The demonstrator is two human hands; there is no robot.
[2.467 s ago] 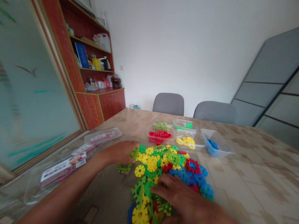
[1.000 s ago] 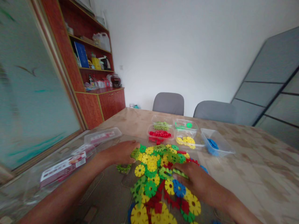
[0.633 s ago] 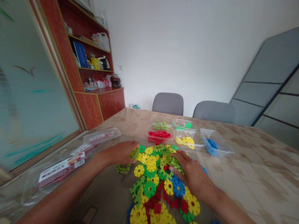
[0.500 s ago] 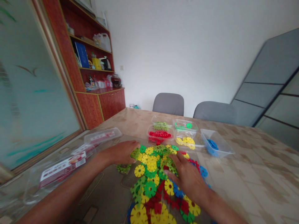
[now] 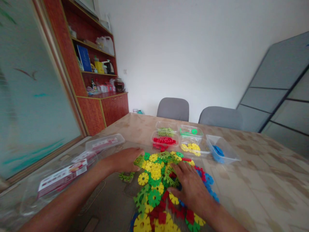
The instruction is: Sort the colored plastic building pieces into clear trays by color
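A heap of flat plastic snowflake pieces in yellow, green, red and blue lies on the table in front of me. My left hand rests at the heap's left edge, fingers curled against a light green piece. My right hand lies flat on the middle of the heap with its fingers spread, covering green and yellow pieces. Behind the heap stand clear tubs sorted by colour: light green, red, green, yellow and blue.
Clear lids with red and white labels lie at the left on the marble-patterned table. Two grey chairs stand at the far side. A wooden cabinet is at the back left.
My right hand has slid from the near right part of the heap to its middle, spreading pieces about. My left hand has stayed at the heap's left edge.
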